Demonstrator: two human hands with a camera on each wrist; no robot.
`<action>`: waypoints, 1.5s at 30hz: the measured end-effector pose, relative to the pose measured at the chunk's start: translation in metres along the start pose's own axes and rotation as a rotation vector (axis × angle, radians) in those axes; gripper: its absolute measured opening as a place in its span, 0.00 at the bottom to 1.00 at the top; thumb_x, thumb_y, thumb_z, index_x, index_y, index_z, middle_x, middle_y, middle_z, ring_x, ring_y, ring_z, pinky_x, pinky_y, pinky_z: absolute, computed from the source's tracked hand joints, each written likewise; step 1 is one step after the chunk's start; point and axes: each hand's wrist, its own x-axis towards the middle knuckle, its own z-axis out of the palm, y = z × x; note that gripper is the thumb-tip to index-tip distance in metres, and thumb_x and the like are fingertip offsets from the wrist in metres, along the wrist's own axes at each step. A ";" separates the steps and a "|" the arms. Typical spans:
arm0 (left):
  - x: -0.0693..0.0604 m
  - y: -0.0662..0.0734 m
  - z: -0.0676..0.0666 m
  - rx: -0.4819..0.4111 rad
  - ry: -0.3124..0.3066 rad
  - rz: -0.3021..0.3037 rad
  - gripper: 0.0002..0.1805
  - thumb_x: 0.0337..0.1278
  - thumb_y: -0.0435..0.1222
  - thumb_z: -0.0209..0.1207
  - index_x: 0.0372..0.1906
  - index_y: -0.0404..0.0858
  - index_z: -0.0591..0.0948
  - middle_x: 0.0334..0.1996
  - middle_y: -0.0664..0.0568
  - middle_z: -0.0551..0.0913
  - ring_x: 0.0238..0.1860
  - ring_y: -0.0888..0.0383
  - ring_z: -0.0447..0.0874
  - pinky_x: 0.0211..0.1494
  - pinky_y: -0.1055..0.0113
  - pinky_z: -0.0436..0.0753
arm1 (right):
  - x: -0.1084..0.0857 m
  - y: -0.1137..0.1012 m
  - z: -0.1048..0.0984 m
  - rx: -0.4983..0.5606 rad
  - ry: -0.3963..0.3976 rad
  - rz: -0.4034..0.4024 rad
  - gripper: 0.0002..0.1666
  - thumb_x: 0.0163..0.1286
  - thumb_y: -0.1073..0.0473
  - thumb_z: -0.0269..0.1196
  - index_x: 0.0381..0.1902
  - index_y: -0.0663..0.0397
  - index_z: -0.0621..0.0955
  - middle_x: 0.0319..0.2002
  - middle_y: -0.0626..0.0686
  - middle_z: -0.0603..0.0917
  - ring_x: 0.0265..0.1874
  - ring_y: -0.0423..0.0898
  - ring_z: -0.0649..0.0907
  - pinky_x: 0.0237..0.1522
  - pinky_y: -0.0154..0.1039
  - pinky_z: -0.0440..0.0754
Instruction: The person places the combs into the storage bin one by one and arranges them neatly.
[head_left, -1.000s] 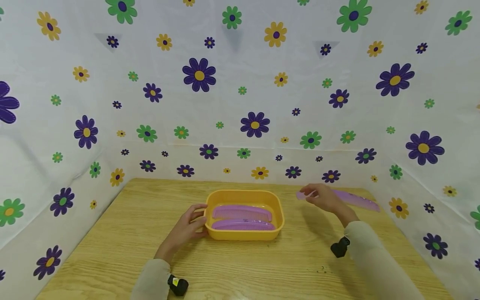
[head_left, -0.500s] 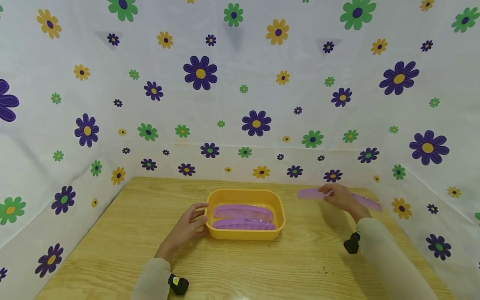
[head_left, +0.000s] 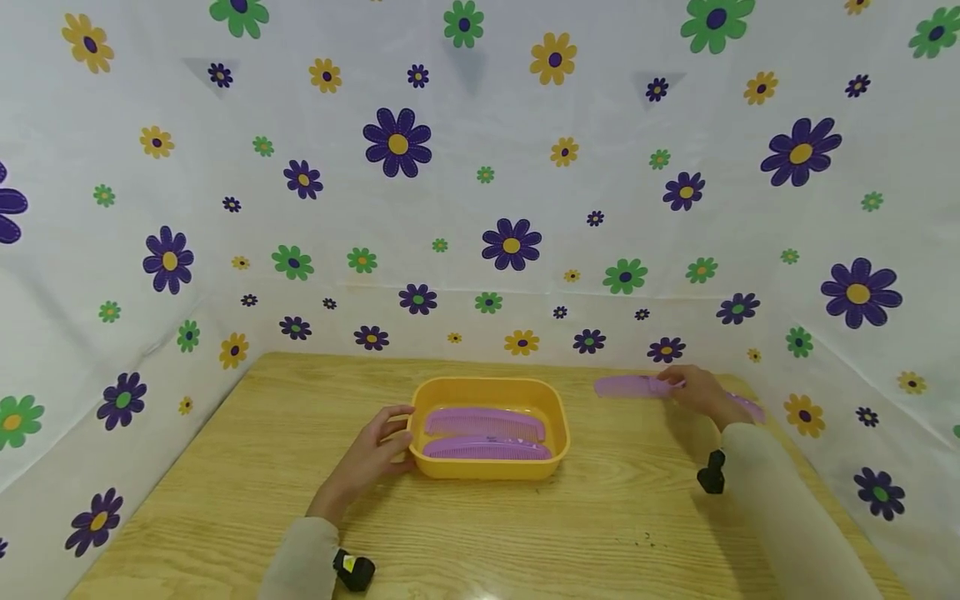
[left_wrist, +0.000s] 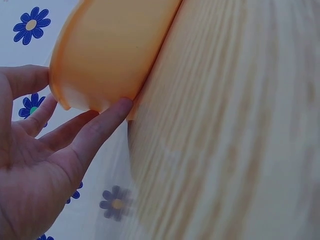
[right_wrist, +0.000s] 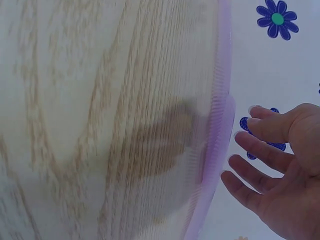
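Observation:
My left hand (head_left: 369,457) touches the end of a yellow plastic basin (head_left: 491,472), fingers at the rim and thumb low on its wall. In the left wrist view, the thumb (left_wrist: 102,130) lies nearly straight against the basin (left_wrist: 112,50). Two purple combs lie in the basin, a rear comb (head_left: 483,422) and a front comb (head_left: 487,448). At the table's back right, my right hand (head_left: 699,392) is over two more purple combs, a left comb (head_left: 628,386) and a partly hidden right comb (head_left: 746,407). In the right wrist view, its fingers are loosely bent, apart from the overlapping combs (right_wrist: 220,135).
The wooden table (head_left: 480,542) ends at a white flower-patterned sheet (head_left: 480,200) behind and at both sides. Small dark specks (head_left: 645,543) lie on the table at right. Each wrist carries a black camera, such as the right one (head_left: 711,473).
My right hand has shifted rightward along the combs at the back right, uncovering more of the left comb. The left hand and the basin look the same.

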 end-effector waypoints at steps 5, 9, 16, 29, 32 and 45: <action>0.000 -0.002 -0.001 -0.006 -0.009 0.006 0.26 0.79 0.37 0.51 0.76 0.41 0.62 0.77 0.32 0.63 0.72 0.33 0.72 0.62 0.47 0.86 | 0.006 0.011 -0.001 0.004 0.007 0.023 0.21 0.71 0.70 0.55 0.60 0.75 0.76 0.58 0.82 0.76 0.57 0.79 0.75 0.61 0.74 0.75; 0.002 -0.004 -0.002 -0.008 -0.014 0.011 0.26 0.80 0.37 0.51 0.76 0.41 0.62 0.77 0.32 0.63 0.72 0.32 0.72 0.62 0.47 0.86 | 0.010 0.019 -0.001 -0.012 0.004 0.064 0.23 0.70 0.68 0.55 0.60 0.75 0.76 0.58 0.81 0.75 0.58 0.79 0.74 0.63 0.74 0.73; 0.003 -0.006 -0.003 -0.021 -0.031 0.017 0.26 0.80 0.36 0.50 0.76 0.40 0.62 0.77 0.30 0.63 0.72 0.31 0.72 0.62 0.46 0.86 | 0.008 0.028 0.002 -0.027 0.032 0.117 0.25 0.66 0.68 0.55 0.60 0.76 0.76 0.61 0.83 0.73 0.61 0.81 0.71 0.66 0.74 0.70; 0.000 -0.005 -0.002 -0.011 -0.020 0.011 0.26 0.80 0.38 0.51 0.76 0.42 0.63 0.77 0.32 0.63 0.73 0.33 0.71 0.62 0.47 0.86 | 0.001 0.040 0.001 -0.101 0.011 0.171 0.29 0.71 0.66 0.52 0.66 0.78 0.69 0.66 0.82 0.69 0.64 0.81 0.69 0.68 0.75 0.69; 0.001 -0.005 -0.002 -0.008 -0.024 0.014 0.26 0.80 0.37 0.50 0.76 0.42 0.62 0.78 0.32 0.63 0.73 0.33 0.71 0.62 0.48 0.86 | 0.002 0.045 0.002 -0.110 -0.002 0.184 0.29 0.73 0.64 0.51 0.67 0.77 0.67 0.67 0.81 0.68 0.65 0.81 0.69 0.68 0.75 0.68; 0.000 -0.003 -0.002 -0.010 -0.025 0.014 0.26 0.80 0.37 0.50 0.76 0.41 0.62 0.78 0.32 0.63 0.73 0.33 0.71 0.62 0.47 0.86 | 0.001 0.047 0.008 -0.087 0.016 0.136 0.28 0.64 0.72 0.55 0.63 0.77 0.73 0.63 0.81 0.73 0.62 0.79 0.73 0.66 0.74 0.71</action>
